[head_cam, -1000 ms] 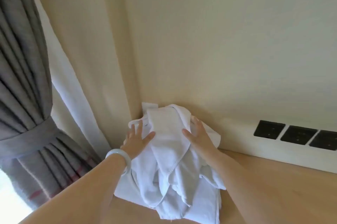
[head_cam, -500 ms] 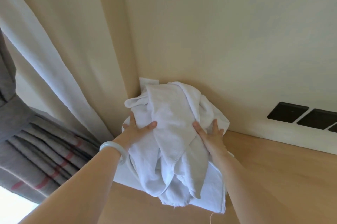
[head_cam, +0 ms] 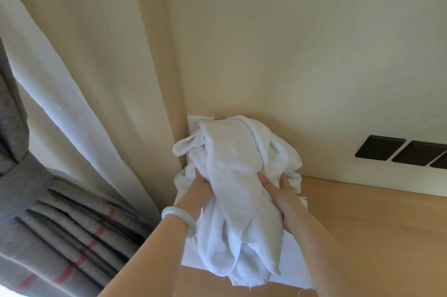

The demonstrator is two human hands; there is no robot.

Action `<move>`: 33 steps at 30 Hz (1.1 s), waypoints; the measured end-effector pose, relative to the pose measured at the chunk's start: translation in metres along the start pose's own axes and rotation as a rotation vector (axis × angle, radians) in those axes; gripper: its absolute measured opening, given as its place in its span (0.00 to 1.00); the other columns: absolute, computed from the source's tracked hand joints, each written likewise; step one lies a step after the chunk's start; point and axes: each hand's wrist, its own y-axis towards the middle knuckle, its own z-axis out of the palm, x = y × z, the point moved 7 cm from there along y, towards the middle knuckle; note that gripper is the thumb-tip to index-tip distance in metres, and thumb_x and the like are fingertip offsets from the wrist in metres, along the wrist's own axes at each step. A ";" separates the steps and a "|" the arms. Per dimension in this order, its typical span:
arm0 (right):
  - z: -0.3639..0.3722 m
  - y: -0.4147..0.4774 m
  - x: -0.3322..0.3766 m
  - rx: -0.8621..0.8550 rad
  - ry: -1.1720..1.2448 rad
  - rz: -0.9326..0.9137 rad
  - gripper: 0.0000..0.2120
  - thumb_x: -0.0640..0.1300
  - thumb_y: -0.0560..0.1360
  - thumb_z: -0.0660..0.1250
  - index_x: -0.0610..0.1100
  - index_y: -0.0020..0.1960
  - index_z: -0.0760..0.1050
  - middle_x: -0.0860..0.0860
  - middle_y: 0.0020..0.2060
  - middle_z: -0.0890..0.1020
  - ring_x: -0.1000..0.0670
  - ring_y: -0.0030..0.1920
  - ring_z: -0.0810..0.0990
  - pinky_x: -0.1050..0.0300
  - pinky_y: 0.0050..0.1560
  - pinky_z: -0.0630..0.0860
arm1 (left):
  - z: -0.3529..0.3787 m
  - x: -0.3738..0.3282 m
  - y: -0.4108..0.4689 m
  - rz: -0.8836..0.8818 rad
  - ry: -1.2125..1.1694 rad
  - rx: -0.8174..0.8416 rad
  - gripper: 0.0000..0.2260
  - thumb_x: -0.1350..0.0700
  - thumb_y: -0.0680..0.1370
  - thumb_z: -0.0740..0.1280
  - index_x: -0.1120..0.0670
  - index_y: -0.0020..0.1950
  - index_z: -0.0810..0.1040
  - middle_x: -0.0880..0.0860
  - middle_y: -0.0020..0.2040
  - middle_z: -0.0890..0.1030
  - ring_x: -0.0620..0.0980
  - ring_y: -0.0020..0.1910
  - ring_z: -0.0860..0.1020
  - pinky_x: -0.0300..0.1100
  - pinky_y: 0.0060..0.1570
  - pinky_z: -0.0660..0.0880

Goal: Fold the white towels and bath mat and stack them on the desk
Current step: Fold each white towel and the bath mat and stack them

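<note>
A crumpled bundle of white towels (head_cam: 232,175) is bunched up in the desk's far left corner against the wall. My left hand (head_cam: 197,190), with a pale bangle on the wrist, grips the bundle's left side, fingers buried in the cloth. My right hand (head_cam: 275,190) grips its right side, fingers curled into the folds. Loose ends of the bundle hang down over a flat white piece (head_cam: 292,262) lying on the wooden desk (head_cam: 375,236); its full outline is hidden.
A cream wall stands right behind the bundle. Black wall sockets (head_cam: 401,152) sit low on the wall at the right. A white sheer curtain (head_cam: 72,103) and a tied grey curtain (head_cam: 48,224) hang left of the desk.
Both hands slid lower on the bundle and went from resting flat on it to gripping it. The view swung left and down.
</note>
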 end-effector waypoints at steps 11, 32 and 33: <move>-0.028 -0.051 0.080 0.183 0.339 -0.196 0.38 0.62 0.64 0.77 0.60 0.70 0.66 0.51 0.58 0.82 0.47 0.56 0.82 0.46 0.56 0.78 | 0.061 -0.100 -0.066 0.246 -0.244 0.237 0.14 0.52 0.80 0.67 0.61 0.59 0.75 0.55 0.44 0.81 0.52 0.45 0.79 0.43 0.42 0.78; -0.412 -0.019 -0.035 -0.138 -0.021 0.040 0.64 0.77 0.49 0.71 0.58 0.78 0.47 0.50 0.77 0.59 0.42 0.74 0.62 0.38 0.72 0.61 | 0.377 -0.007 -0.086 -0.099 -0.206 0.312 0.44 0.36 0.70 0.72 0.29 0.74 0.43 0.40 0.78 0.51 0.55 0.77 0.54 0.66 0.65 0.66; -0.407 -0.018 -0.035 -0.168 -0.081 0.033 0.59 0.76 0.56 0.69 0.59 0.77 0.45 0.51 0.77 0.55 0.41 0.74 0.60 0.38 0.72 0.60 | 0.374 -0.004 -0.087 -0.094 -0.202 0.306 0.43 0.36 0.71 0.70 0.30 0.74 0.43 0.39 0.78 0.49 0.54 0.78 0.53 0.65 0.68 0.63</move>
